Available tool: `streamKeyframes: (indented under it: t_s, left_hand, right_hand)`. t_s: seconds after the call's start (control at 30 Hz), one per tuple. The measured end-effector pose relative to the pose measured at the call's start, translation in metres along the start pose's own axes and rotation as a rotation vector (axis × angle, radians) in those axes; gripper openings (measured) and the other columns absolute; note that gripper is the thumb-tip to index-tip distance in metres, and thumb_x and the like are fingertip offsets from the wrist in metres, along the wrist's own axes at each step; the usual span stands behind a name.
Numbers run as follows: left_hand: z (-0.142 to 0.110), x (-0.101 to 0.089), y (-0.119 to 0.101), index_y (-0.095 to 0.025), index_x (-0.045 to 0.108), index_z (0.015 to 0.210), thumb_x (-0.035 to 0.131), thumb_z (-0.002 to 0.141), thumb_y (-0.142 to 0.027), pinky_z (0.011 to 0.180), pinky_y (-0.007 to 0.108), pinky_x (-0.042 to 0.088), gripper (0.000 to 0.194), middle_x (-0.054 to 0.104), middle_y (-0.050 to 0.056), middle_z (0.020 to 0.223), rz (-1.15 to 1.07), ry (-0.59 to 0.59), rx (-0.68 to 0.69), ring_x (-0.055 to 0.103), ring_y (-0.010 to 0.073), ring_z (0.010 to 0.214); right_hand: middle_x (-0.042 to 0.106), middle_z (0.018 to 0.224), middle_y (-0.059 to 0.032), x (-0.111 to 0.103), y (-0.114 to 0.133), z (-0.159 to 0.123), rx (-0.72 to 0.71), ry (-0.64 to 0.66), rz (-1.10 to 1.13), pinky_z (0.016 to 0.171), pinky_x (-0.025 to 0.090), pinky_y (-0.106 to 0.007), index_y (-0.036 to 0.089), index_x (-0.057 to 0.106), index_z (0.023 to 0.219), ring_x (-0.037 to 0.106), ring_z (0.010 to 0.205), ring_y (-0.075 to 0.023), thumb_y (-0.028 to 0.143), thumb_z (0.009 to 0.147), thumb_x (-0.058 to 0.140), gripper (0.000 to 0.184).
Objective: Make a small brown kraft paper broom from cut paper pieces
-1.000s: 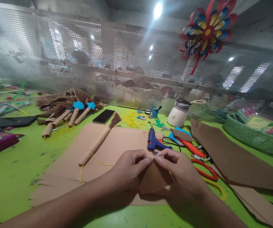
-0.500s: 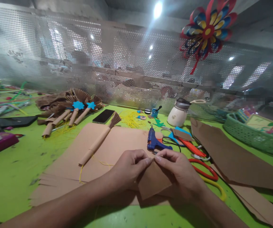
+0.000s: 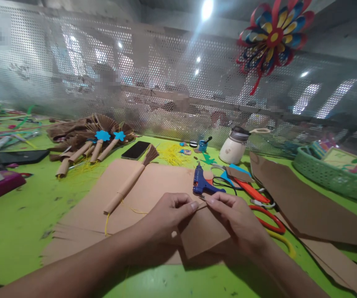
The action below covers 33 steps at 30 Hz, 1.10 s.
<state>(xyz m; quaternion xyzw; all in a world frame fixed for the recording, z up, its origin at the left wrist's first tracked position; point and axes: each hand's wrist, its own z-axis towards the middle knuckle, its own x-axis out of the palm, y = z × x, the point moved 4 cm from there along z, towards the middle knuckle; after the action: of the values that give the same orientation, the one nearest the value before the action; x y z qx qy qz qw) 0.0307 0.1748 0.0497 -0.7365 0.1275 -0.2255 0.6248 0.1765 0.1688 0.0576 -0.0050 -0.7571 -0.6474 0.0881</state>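
Note:
A small square of brown paper (image 3: pixel 203 234) is pinched along its top edge between my two hands. My left hand (image 3: pixel 173 213) grips its upper left part, thumb on the near side. My right hand (image 3: pixel 232 213) pinches the upper right part. Beneath them lies a large sheet of brown paper (image 3: pixel 166 178) with slits cut in its left end. On that sheet rests a rolled paper broom (image 3: pixel 125 190) with a fringed tip and a yellow string. Just beyond my fingers lies a blue glue gun (image 3: pixel 200 180).
Finished paper brooms with blue flowers (image 3: pixel 99 145) lie at the left. Behind the sheet is a phone (image 3: pixel 135 150). To the right are a white jar (image 3: pixel 234 149), scissors (image 3: pixel 268 221) with red and yellow handles, folded brown paper (image 3: pixel 308 203) and a green basket (image 3: pixel 327 176).
My fingertips have moved slightly apart along the paper's top edge, so more of that edge shows. The square stays in both hands.

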Motion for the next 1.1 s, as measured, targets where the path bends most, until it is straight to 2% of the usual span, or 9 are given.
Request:
streamKeyframes:
  t_s: [0.13, 0.2, 0.33, 0.47, 0.6, 0.7, 0.8, 1.1]
  left_hand:
    - [-0.001, 0.004, -0.001, -0.015, 0.057, 0.083, 0.069, 0.069, -0.034, 0.054, 0.021, 0.036, 0.026, 0.059, -0.001, 0.068, -0.033, 0.056, 0.006, 0.052, 0.0108, 0.059]
    - [0.0, 0.003, 0.0, -0.015, 0.057, 0.083, 0.071, 0.067, -0.029, 0.056, 0.021, 0.038, 0.025, 0.061, -0.001, 0.071, -0.048, 0.039, 0.005, 0.054, 0.0117, 0.062]
    - [0.003, 0.003, 0.003, -0.013, 0.06, 0.075, 0.066, 0.072, -0.034, 0.057, 0.022, 0.038, 0.022, 0.061, 0.0, 0.065, -0.127, 0.024, -0.025, 0.054, 0.0115, 0.059]
    - [-0.003, 0.011, -0.004, -0.012, 0.064, 0.08, 0.063, 0.075, -0.037, 0.061, 0.023, 0.039, 0.026, 0.064, 0.004, 0.073, -0.255, 0.093, -0.026, 0.056, 0.0133, 0.064]
    - [-0.008, 0.012, -0.01, -0.012, 0.063, 0.077, 0.061, 0.076, -0.036, 0.06, 0.022, 0.037, 0.025, 0.063, 0.004, 0.073, -0.189, 0.096, -0.014, 0.054, 0.0123, 0.063]
    - [-0.005, 0.005, -0.011, -0.012, 0.059, 0.067, 0.058, 0.076, -0.039, 0.055, 0.022, 0.032, 0.028, 0.057, 0.0, 0.061, -0.059, 0.019, -0.023, 0.047, 0.0103, 0.054]
    - [-0.001, 0.001, -0.01, -0.012, 0.058, 0.065, 0.058, 0.074, -0.042, 0.055, 0.023, 0.03, 0.031, 0.053, -0.002, 0.058, 0.053, -0.003, -0.034, 0.044, 0.0106, 0.054]
    - [0.0, 0.004, -0.011, -0.012, 0.054, 0.065, 0.057, 0.073, -0.047, 0.057, 0.024, 0.031, 0.036, 0.05, -0.002, 0.058, 0.031, 0.001, -0.02, 0.042, 0.0104, 0.054]
  right_hand:
    - [0.052, 0.053, 0.0032, 0.001, -0.001, -0.002, 0.039, 0.021, 0.077, 0.045, 0.032, -0.02, 0.016, 0.054, 0.064, 0.045, 0.047, -0.0084, 0.037, 0.069, 0.07, 0.027]
    - [0.054, 0.054, 0.0026, 0.001, 0.0, -0.002, 0.039, 0.022, 0.101, 0.046, 0.034, -0.021, 0.015, 0.055, 0.065, 0.046, 0.047, -0.0087, 0.038, 0.07, 0.069, 0.027]
    - [0.062, 0.067, -0.0016, 0.003, 0.002, -0.002, 0.022, 0.073, 0.102, 0.055, 0.041, -0.022, 0.014, 0.06, 0.074, 0.055, 0.059, -0.0112, 0.033, 0.068, 0.072, 0.024]
    - [0.066, 0.073, -0.0031, 0.006, 0.003, -0.003, 0.031, 0.17, 0.07, 0.06, 0.043, -0.023, 0.013, 0.064, 0.078, 0.057, 0.064, -0.0121, 0.027, 0.064, 0.076, 0.024]
    - [0.063, 0.063, -0.0002, 0.004, 0.002, -0.001, 0.034, 0.112, 0.048, 0.054, 0.039, -0.02, 0.013, 0.063, 0.068, 0.053, 0.055, -0.0089, 0.032, 0.065, 0.075, 0.022]
    - [0.062, 0.061, 0.0003, 0.002, 0.0, 0.0, 0.042, 0.074, 0.017, 0.051, 0.036, -0.02, 0.014, 0.064, 0.067, 0.05, 0.053, -0.0086, 0.036, 0.065, 0.074, 0.025]
    - [0.059, 0.058, 0.0016, 0.002, 0.001, 0.001, 0.023, 0.047, -0.008, 0.049, 0.034, -0.02, 0.014, 0.063, 0.065, 0.047, 0.052, -0.0079, 0.04, 0.066, 0.073, 0.028]
    - [0.057, 0.056, 0.0007, 0.003, 0.001, -0.001, 0.008, 0.012, 0.021, 0.049, 0.034, -0.021, 0.014, 0.059, 0.064, 0.047, 0.051, -0.0101, 0.052, 0.066, 0.068, 0.04]
